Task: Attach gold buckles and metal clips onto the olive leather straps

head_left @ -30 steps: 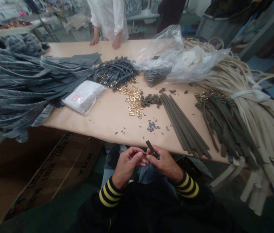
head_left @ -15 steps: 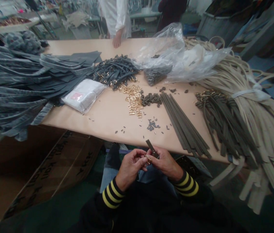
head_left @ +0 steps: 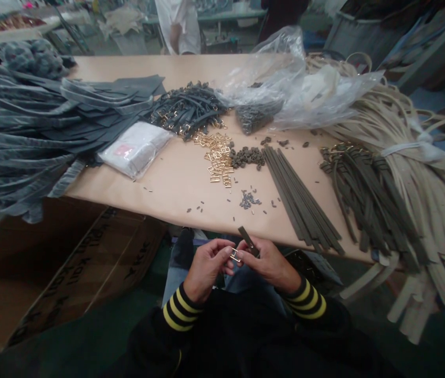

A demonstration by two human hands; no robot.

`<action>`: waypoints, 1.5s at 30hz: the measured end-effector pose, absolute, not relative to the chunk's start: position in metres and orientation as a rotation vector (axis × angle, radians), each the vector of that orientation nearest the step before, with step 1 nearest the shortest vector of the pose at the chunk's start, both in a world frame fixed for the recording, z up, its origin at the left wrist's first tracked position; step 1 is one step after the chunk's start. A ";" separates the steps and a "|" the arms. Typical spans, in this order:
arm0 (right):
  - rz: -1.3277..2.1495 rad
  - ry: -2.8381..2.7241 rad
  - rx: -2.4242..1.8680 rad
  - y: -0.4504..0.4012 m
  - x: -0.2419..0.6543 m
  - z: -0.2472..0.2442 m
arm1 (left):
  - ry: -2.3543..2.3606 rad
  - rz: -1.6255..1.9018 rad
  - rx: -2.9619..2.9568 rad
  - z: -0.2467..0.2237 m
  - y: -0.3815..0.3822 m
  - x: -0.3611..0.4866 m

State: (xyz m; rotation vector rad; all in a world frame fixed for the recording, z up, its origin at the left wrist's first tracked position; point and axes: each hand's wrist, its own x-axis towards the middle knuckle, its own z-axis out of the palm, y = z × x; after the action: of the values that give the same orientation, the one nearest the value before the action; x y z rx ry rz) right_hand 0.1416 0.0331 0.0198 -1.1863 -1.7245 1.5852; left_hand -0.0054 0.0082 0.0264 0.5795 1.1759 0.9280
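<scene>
My left hand (head_left: 209, 265) is closed, pinching a gold buckle (head_left: 234, 255) between thumb and fingers just past the table's front edge. Close beside it, my right hand (head_left: 270, 264) is closed around a dark olive strap (head_left: 248, 240), whose end sticks up above the fingers. The right thumb tip is at the buckle; whether it touches is unclear. On the table in front lie a pile of gold buckles (head_left: 219, 164), small dark olive loops (head_left: 247, 156) and scattered little grey metal pieces (head_left: 249, 199). A row of flat olive straps (head_left: 299, 202) lies to the right.
Finished-looking olive straps with buckles (head_left: 372, 199) and long beige straps (head_left: 419, 157) cover the right side. Grey straps (head_left: 21, 126) and a plastic-wrapped white packet (head_left: 138, 148) are on the left. A cardboard box (head_left: 69, 262) stands below. Another person (head_left: 181, 23) stands across the table.
My hands have parted slightly, and the buckle is now turned so that its frame shows between them. The person across the table has drawn a hand back from the tabletop.
</scene>
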 end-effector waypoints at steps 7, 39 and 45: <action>1.467 -1.812 -1.288 0.031 0.141 0.018 | 1.172 0.875 0.556 0.027 0.005 -0.011; 1.060 -2.473 -1.337 0.022 0.137 0.021 | 1.211 0.821 0.379 0.007 -0.004 -0.010; 1.342 -1.980 -1.461 0.024 0.156 0.022 | 1.209 0.834 0.394 0.016 -0.001 -0.015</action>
State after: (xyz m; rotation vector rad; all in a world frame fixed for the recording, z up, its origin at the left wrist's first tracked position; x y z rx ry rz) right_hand 0.1556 0.0239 0.0220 -1.4607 -1.9796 1.3416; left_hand -0.0153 -0.0013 0.0165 0.3943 1.2091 0.8341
